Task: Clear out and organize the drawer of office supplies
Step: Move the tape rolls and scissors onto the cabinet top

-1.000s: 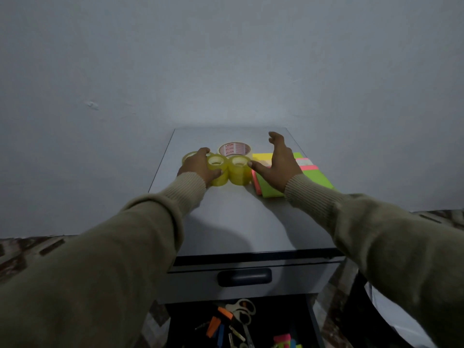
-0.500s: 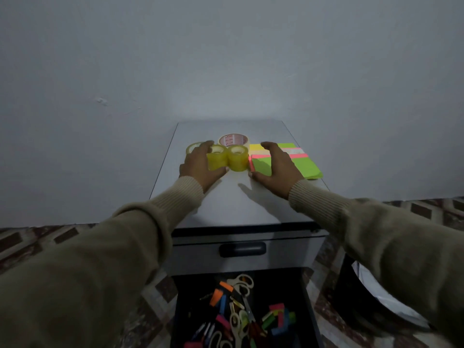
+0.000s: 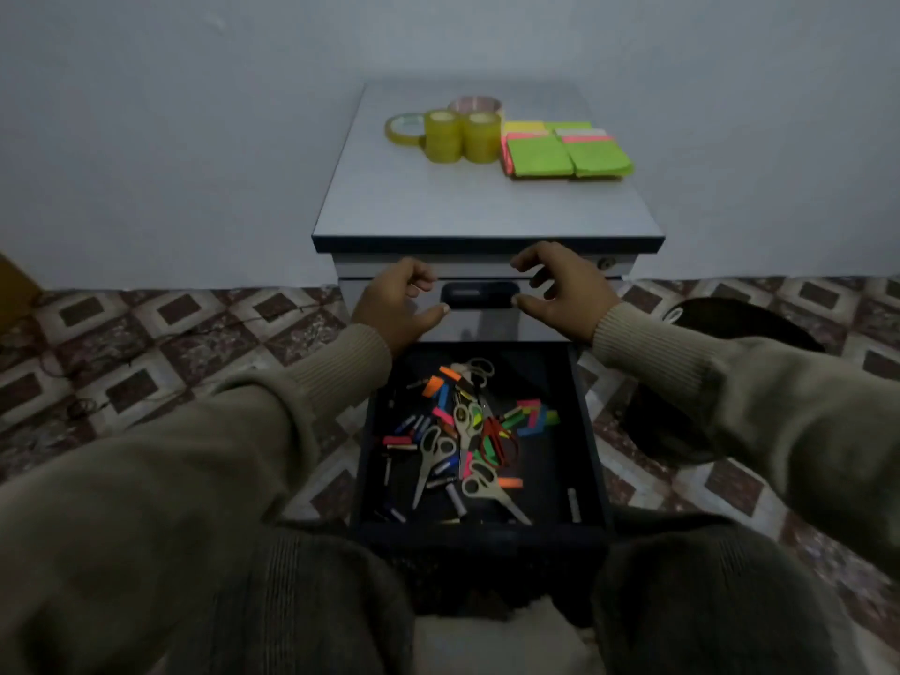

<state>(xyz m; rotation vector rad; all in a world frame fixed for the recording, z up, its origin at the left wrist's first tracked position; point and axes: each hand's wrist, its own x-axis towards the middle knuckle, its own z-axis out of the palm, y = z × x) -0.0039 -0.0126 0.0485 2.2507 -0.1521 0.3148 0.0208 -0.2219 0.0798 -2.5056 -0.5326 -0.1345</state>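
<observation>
Both hands hang empty with fingers loosely curled: the left hand (image 3: 399,304) and right hand (image 3: 560,294) sit mid-frame, above the open drawer (image 3: 591,460) at lower centre. The step looks like reaching for the next batch; next, probably, gather the scissors (image 3: 431,455), four by my count. At upper centre stand four tape rolls (image 3: 442,136) and the sticky-note pads (image 3: 567,151), number unclear.
</observation>
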